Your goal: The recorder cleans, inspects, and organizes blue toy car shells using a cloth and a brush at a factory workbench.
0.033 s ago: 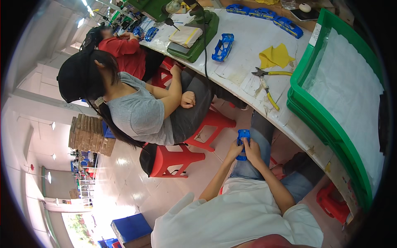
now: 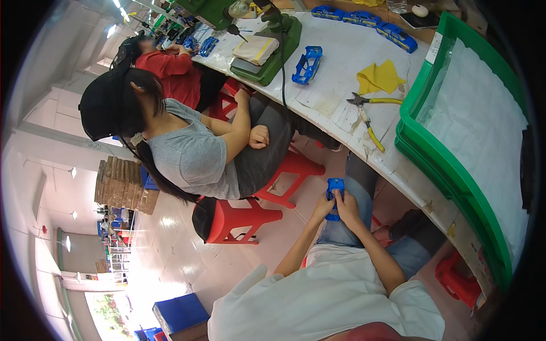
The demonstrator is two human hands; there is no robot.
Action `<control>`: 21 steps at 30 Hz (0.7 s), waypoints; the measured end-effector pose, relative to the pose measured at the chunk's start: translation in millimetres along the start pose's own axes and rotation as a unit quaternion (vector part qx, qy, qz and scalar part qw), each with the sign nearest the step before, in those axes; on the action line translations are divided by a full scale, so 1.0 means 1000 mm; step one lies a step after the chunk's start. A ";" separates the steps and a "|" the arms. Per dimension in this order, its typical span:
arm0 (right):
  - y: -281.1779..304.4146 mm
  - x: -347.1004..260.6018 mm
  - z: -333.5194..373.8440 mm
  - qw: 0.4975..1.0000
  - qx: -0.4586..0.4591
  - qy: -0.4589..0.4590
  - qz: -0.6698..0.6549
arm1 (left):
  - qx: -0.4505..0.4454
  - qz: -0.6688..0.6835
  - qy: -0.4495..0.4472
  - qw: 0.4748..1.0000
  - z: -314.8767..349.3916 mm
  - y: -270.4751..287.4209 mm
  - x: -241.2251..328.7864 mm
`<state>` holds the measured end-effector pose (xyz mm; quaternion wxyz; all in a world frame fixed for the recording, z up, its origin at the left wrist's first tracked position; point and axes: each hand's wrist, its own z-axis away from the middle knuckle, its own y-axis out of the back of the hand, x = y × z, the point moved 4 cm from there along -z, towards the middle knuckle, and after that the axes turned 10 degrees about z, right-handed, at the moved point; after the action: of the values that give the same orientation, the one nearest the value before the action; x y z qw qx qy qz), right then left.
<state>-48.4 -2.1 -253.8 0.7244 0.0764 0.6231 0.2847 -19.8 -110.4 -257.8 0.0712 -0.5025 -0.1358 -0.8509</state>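
Observation:
Over my lap I hold a blue toy car body (image 2: 335, 184) lengthwise between both hands. My left hand (image 2: 322, 208) is closed on its left side, and my right hand (image 2: 346, 205) grips the right side with the thumb on top. The fingers cover the middle of the body; its two ends show. Up on the white worktable (image 2: 335, 105), apart from my hands, lie yellow-handled cutting pliers (image 2: 364, 108) with the handles spread. Beyond them is a yellow cloth (image 2: 381, 77). Another blue car body (image 2: 307, 65) sits to the left of the cloth.
A green tray (image 2: 406, 122) lined with white sheeting stands at the right. More blue car bodies (image 2: 364, 18) line the table's back. A green drill press (image 2: 273, 68) stands at the table's left part. A co-worker (image 2: 187, 148) sits at my left on a red stool (image 2: 296, 170).

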 end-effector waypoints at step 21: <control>0.088 -0.096 0.016 0.986 -0.052 0.123 0.103 | 0.030 0.026 -0.014 0.999 0.006 0.014 0.010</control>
<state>-66.6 25.7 -127.1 0.6118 0.0674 0.6808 0.3971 -16.0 -121.9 -244.1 0.1066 -0.5157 -0.1489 -0.8370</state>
